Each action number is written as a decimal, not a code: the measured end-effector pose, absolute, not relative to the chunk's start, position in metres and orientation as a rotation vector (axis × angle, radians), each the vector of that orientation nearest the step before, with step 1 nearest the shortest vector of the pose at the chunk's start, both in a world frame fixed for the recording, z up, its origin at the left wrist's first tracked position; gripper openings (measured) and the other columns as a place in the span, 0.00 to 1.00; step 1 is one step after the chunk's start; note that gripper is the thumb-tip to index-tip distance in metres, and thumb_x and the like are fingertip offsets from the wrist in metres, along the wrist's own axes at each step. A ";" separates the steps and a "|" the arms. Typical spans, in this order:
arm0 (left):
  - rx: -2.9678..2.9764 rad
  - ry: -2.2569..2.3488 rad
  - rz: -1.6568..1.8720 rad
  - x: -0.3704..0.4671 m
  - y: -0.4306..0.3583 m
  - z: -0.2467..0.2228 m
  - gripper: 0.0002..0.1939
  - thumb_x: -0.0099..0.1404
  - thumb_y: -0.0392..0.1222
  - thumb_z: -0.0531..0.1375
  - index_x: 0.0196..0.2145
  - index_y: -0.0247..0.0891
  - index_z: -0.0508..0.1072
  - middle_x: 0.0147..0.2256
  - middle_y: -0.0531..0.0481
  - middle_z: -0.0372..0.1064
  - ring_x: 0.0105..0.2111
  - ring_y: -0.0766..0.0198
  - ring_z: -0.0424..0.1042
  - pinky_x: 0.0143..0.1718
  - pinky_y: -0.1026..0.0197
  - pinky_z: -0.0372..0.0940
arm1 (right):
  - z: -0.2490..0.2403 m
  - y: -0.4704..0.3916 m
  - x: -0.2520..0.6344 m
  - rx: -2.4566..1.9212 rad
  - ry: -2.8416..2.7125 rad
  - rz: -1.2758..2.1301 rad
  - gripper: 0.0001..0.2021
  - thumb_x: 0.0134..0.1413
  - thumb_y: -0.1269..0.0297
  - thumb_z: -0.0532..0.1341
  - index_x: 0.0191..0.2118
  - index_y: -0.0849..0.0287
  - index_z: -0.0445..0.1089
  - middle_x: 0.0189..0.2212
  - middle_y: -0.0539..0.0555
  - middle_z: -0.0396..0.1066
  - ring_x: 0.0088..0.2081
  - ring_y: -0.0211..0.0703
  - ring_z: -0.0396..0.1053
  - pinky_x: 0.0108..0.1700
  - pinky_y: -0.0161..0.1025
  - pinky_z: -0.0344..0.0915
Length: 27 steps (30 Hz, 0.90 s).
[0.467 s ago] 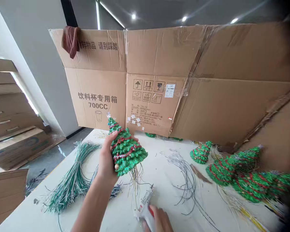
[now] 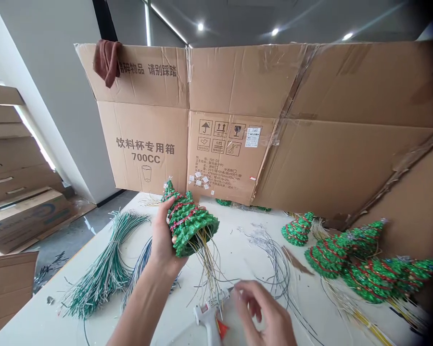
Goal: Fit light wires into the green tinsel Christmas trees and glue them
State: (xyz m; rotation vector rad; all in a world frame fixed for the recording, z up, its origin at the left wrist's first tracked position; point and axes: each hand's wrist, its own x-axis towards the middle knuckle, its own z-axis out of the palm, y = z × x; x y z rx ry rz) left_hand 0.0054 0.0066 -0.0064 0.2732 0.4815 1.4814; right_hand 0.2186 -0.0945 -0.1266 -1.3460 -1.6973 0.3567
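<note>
My left hand (image 2: 164, 245) is closed around a small green tinsel Christmas tree (image 2: 187, 218) with red garland. The tree leans, its hollow base turned partly toward me, and thin yellowish wires (image 2: 209, 262) hang out of it. Below them a white hot glue gun (image 2: 210, 323) with a red trigger lies on the table. My right hand (image 2: 267, 312) is off its handle, beside the nozzle end, with thumb and forefinger pinched together. Whatever is between those fingertips is too small to make out. Loose grey-blue wires (image 2: 274, 259) lie just beyond this hand.
Bundles of green-white wire (image 2: 110, 269) and blue wire (image 2: 139, 274) lie on the left of the white table (image 2: 36, 319). Several finished trees (image 2: 326, 254) rest at the right. A tall cardboard sheet (image 2: 231, 81) stands behind, a brown cloth (image 2: 106, 62) over its top.
My right hand has let go of the glue gun and moved up and right to its nozzle. The tree has tipped so that its hollow base shows.
</note>
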 end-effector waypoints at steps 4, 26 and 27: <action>0.177 0.449 1.467 0.008 0.006 -0.008 0.15 0.69 0.47 0.67 0.49 0.35 0.79 0.31 0.50 0.77 0.36 0.54 0.83 0.48 0.53 0.78 | -0.056 -0.091 0.195 -1.140 -1.471 0.195 0.04 0.72 0.63 0.64 0.42 0.52 0.75 0.29 0.49 0.70 0.29 0.42 0.65 0.33 0.38 0.66; 0.147 0.405 1.542 0.047 -0.026 -0.008 0.22 0.69 0.58 0.67 0.45 0.34 0.82 0.41 0.41 0.83 0.44 0.46 0.84 0.52 0.48 0.79 | -0.054 -0.051 0.128 -0.792 -1.147 0.439 0.05 0.65 0.70 0.71 0.38 0.51 0.84 0.62 0.57 0.72 0.61 0.60 0.74 0.62 0.58 0.74; 0.165 0.401 1.553 0.048 -0.027 -0.009 0.23 0.69 0.58 0.67 0.46 0.34 0.82 0.41 0.41 0.83 0.45 0.46 0.84 0.53 0.48 0.79 | -0.053 -0.052 0.128 -0.791 -1.122 0.469 0.05 0.65 0.69 0.71 0.36 0.52 0.83 0.63 0.58 0.72 0.62 0.60 0.74 0.62 0.57 0.74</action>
